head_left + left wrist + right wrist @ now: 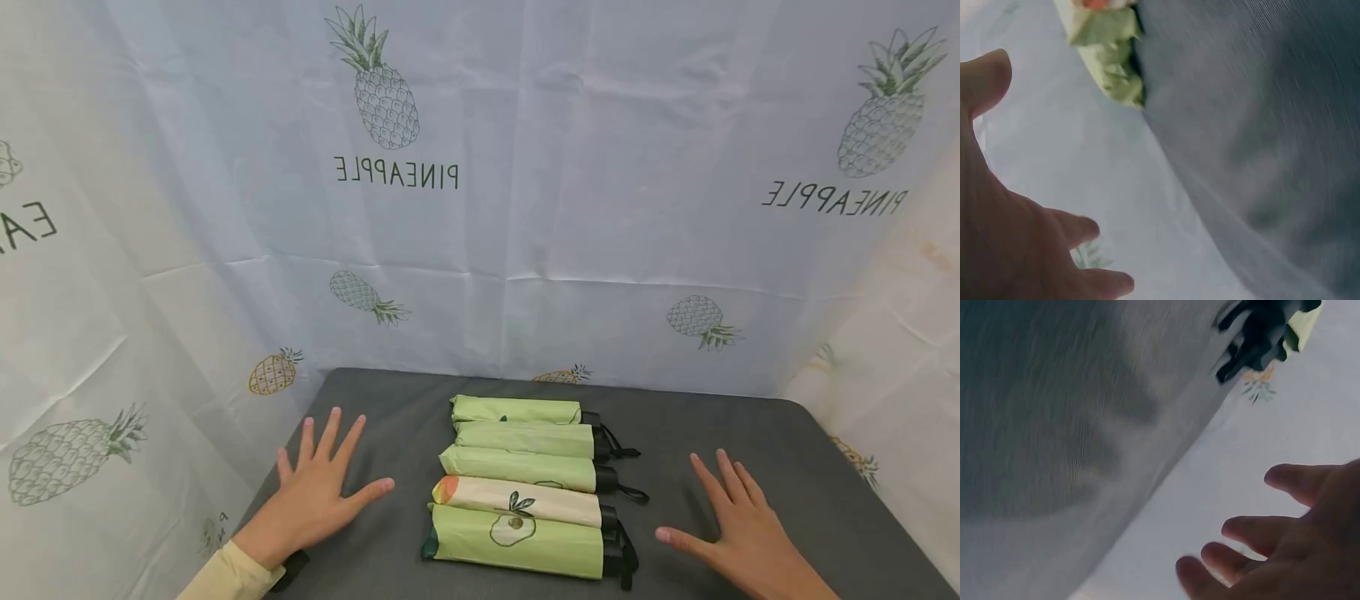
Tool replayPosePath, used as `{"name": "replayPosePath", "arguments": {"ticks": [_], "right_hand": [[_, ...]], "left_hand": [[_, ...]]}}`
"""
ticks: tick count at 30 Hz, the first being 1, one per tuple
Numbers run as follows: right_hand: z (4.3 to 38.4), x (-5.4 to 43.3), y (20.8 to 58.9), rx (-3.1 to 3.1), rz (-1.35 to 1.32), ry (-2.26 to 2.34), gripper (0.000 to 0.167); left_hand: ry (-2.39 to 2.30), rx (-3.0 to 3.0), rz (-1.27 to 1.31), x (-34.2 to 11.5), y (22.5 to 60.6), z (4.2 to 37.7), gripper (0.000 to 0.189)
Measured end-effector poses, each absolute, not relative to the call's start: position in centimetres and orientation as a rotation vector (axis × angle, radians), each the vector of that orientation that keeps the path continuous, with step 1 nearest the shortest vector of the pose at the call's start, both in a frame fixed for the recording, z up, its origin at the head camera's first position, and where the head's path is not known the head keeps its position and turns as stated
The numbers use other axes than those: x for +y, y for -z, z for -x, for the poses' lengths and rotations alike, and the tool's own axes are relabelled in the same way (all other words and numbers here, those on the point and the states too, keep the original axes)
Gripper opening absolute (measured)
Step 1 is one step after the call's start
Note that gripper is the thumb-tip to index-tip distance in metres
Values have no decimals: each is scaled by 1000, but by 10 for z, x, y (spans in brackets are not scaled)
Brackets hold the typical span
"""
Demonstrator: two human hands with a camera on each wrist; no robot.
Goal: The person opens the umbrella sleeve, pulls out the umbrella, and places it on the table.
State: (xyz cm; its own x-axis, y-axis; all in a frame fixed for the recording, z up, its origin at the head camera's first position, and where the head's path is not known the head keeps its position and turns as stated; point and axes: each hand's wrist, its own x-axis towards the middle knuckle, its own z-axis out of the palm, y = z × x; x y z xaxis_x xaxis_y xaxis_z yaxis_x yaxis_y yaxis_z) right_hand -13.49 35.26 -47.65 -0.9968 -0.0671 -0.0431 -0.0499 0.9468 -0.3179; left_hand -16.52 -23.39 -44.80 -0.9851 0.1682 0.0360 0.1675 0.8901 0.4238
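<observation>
Several folded umbrellas lie side by side on the dark grey table (375, 467), black handles and wrist straps to the right. Nearest is a green umbrella (555, 546) with an avocado print; behind it lies a cream umbrella (487, 492) with an orange patch at its left end. Farther back are more plain green umbrellas (517, 467). My left hand (311, 500) is left of the row, fingers spread, holding nothing. On the other side my right hand (738, 529) has its fingers extended, apart from the handles. The wrist views show only the umbrellas' ends, such as green fabric (1110, 62) and black handles (1260, 331).
A pale curtain (525, 208) printed with pineapples hangs behind the table and along both sides. The table's rounded back corners meet its folds. A black band (291, 571) shows at the left wrist, below a pale yellow sleeve (232, 575).
</observation>
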Motion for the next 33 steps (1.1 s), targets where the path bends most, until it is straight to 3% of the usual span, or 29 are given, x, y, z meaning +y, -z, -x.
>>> {"name": "replayPosePath", "arguments": {"ticks": [8,16,24,33], "right_hand": [[131,320,476,2979,122,753,96],[128,296,481,2787,-72,1053,63],[131,294,492,2659,126,1165,51],[131,290,496,2576,215,1175,36]], "left_hand": [[-819,2883,-305,-206,453,163,107],[-1041,2629,-402,-180,464,163,66],[-1252,2413,-342,-166,473,162,47],[-1317,2304,-230,-161,475,164,51]]}}
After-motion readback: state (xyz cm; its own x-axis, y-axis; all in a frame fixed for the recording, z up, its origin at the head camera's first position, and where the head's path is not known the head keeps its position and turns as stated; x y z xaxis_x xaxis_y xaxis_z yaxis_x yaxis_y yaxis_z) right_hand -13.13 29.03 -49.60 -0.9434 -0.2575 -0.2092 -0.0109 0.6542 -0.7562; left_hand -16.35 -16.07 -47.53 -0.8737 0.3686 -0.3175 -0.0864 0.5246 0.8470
